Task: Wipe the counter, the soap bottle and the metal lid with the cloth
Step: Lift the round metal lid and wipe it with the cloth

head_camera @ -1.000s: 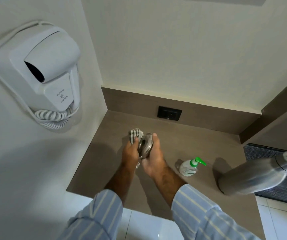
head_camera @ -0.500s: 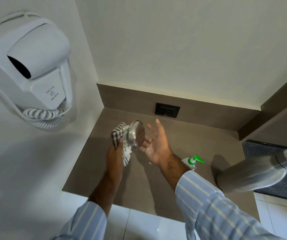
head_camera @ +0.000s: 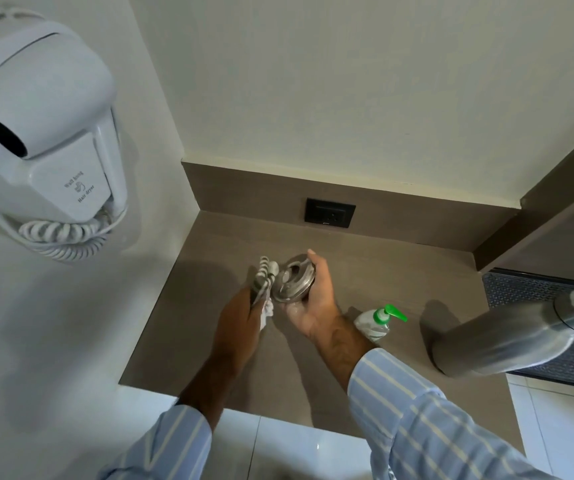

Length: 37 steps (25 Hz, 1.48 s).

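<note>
Above the brown counter (head_camera: 209,341) my right hand (head_camera: 313,299) grips the round metal lid (head_camera: 293,283), its handle side facing up and left. My left hand (head_camera: 240,317) is closed on the striped grey-and-white cloth (head_camera: 264,274), which pokes out above my fingers and touches the lid's left edge. The soap bottle (head_camera: 374,323), clear with a green pump, stands on the counter just right of my right wrist.
A steel flask (head_camera: 507,337) stands at the counter's right end beside a dark mat (head_camera: 521,289). A black socket (head_camera: 330,213) sits in the back splash. A white hair dryer (head_camera: 36,133) with a coiled cord hangs on the left wall.
Half a second ago my left hand held both lid and cloth while my right hand was open. Now my right hand has taken the lid and my left keeps only the cloth.
</note>
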Tool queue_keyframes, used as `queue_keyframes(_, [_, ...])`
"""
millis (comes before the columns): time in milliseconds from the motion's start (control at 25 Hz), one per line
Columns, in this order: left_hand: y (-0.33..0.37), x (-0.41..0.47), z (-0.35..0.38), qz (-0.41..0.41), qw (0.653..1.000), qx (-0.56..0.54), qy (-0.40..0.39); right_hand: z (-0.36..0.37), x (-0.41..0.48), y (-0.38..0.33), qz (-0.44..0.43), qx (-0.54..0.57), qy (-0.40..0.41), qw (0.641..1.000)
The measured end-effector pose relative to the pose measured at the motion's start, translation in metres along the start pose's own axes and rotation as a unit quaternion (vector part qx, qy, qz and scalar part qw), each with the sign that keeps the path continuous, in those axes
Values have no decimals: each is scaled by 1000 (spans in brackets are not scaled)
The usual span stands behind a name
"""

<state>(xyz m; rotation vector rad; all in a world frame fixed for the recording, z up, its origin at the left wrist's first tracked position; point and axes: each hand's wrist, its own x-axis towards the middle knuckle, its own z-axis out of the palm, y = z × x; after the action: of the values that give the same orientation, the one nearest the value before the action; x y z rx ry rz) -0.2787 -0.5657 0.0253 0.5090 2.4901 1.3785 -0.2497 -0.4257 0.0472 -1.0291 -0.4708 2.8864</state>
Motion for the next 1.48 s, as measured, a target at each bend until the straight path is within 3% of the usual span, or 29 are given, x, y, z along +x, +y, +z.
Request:
queue_keyframes(80, [15,19,12,-164,979,-118,31,7,-3,17,3,-38,4,999])
queue_keyframes(120, [24,27,19,-195,966,-162,42,11,-2,26,-10,-65,16,998])
queue_keyframes(240, [48,31,36,-156,957,-243,28,17,5,26,-80,-110,64,989])
queue_keyframes(400, [43,8,29,-99,919,-378,-42,14,2,-17,-42,-109,52,992])
queue_keyframes(520, [25,13,12,-141,900,-411,-39,10,3,-28,-55,-105,97,988])
queue_keyframes(600, [12,26,0,-195,918,-346,1,10,4,-39,-70,-76,129,986])
queue_keyframes(680, [-8,45,-11,-220,945,-221,96,12,1,-53,-81,-51,127,987])
queue_keyframes(720, [-19,53,-17,-207,958,-153,130,14,0,-57,-86,-38,122,988])
queue_keyframes(800, [-44,64,-15,-160,980,16,119,17,-3,-61,-91,-24,105,990])
queue_keyframes(880, [-67,65,3,-135,959,240,70,18,-6,-65,-99,-7,81,992])
queue_keyframes(960, [-85,60,28,-100,922,374,29,18,-9,-68,-109,2,65,992])
queue_keyframes(1120, [-73,83,72,-39,932,358,-43,11,-13,-69,-103,-20,31,994])
queue_keyframes(1280, [-65,73,112,139,890,394,-182,5,-15,-62,-107,-15,7,994])
queue_keyframes(1480, [-83,-21,61,263,887,328,-191,15,-23,-48,-85,6,9,996])
